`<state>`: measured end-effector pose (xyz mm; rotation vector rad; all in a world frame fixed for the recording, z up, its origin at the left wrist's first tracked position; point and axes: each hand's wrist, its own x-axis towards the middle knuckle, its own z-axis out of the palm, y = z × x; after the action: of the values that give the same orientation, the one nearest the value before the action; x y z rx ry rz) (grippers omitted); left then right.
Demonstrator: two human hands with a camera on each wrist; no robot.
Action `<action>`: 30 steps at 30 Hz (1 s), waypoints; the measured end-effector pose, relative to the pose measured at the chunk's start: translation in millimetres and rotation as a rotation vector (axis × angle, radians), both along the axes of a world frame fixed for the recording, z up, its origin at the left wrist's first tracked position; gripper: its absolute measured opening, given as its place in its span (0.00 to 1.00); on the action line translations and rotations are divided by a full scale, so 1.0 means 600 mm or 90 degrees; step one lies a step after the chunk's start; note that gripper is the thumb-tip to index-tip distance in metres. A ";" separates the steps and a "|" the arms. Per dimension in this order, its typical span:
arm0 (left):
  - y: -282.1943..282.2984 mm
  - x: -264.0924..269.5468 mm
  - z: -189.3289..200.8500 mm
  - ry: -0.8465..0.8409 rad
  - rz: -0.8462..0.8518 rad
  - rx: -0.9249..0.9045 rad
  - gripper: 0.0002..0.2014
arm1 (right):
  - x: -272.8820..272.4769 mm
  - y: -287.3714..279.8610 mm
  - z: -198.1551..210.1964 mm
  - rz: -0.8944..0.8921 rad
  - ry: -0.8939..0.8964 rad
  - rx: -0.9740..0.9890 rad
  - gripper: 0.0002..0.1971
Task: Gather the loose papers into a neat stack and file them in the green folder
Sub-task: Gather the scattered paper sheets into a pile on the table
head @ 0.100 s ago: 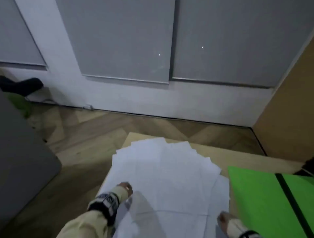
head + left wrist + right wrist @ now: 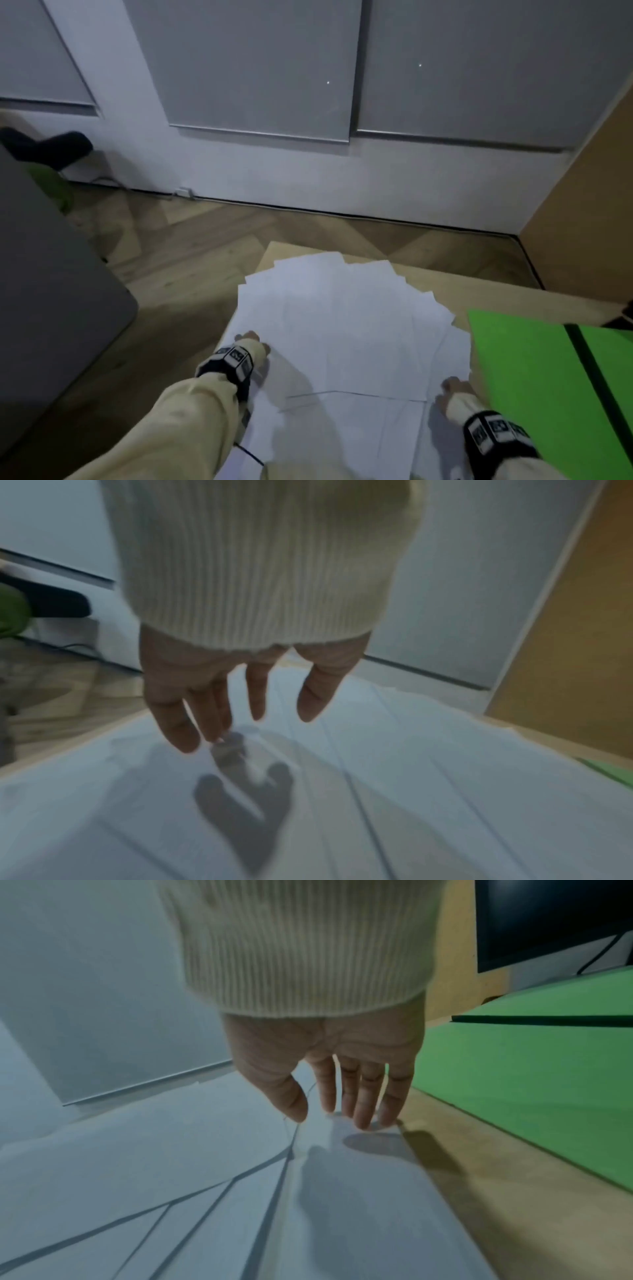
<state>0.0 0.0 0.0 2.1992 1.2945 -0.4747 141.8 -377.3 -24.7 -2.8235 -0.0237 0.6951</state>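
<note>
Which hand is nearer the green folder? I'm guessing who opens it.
Right. The right hand sits at the fanned papers' right edge beside the green folder; the left hand is across the papers.

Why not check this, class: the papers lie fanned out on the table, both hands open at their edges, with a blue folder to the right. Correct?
Nearly. The folder is green, as the head view shows; the rest stands.

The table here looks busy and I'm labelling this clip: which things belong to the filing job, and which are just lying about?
Part of the job:
- loose papers, fanned out on the table
- green folder
- left hand, right hand, both open over the papers

Just lying about:
- dark monitor
- black object on the floor
</note>
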 end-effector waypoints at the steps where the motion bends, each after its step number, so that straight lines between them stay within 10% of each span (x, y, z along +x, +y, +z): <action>1: 0.011 0.000 0.011 0.047 0.010 0.015 0.28 | 0.006 0.017 0.007 -0.030 0.007 -0.001 0.22; 12: 0.011 -0.012 -0.036 0.101 0.127 0.000 0.45 | -0.024 0.126 -0.010 -0.300 0.093 0.161 0.30; 18: 0.009 -0.005 -0.051 -0.044 0.090 -0.090 0.29 | -0.034 0.140 -0.017 -0.307 0.127 0.284 0.34; 30: 0.015 -0.019 -0.040 -0.019 -0.001 -0.115 0.32 | -0.037 0.083 -0.011 -0.152 0.176 0.275 0.32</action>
<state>-11.2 9.2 -23.9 2.0502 1.1859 -0.5352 119.7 -327.5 -31.4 -2.2569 0.1857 0.8933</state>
